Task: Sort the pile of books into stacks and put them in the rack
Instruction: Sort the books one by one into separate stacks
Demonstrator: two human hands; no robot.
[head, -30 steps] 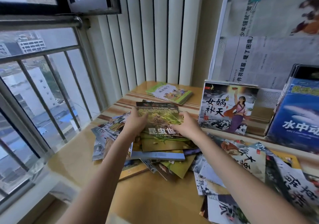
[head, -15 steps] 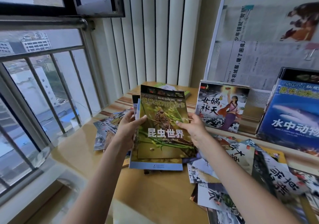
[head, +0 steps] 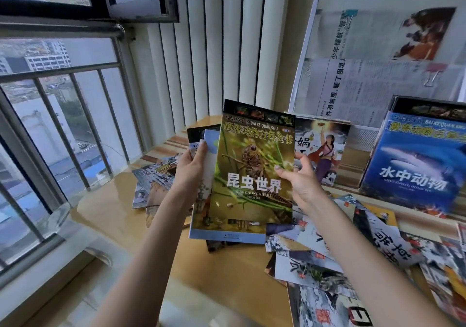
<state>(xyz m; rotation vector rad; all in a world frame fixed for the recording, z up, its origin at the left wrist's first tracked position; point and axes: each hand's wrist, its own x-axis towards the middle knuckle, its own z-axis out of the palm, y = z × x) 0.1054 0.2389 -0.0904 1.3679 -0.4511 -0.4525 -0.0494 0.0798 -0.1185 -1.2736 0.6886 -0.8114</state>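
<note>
Head view shows your left hand (head: 193, 168) and right hand (head: 297, 178) each gripping one side edge of a small bundle of books (head: 249, 173), upright above the counter (head: 121, 215), near the rack (head: 312, 24). These thin, glossy books probably bend and slide, so squeeze both edges. Front cover reads "BAI KE QUAN SHU" and "昆虫世界".
</note>
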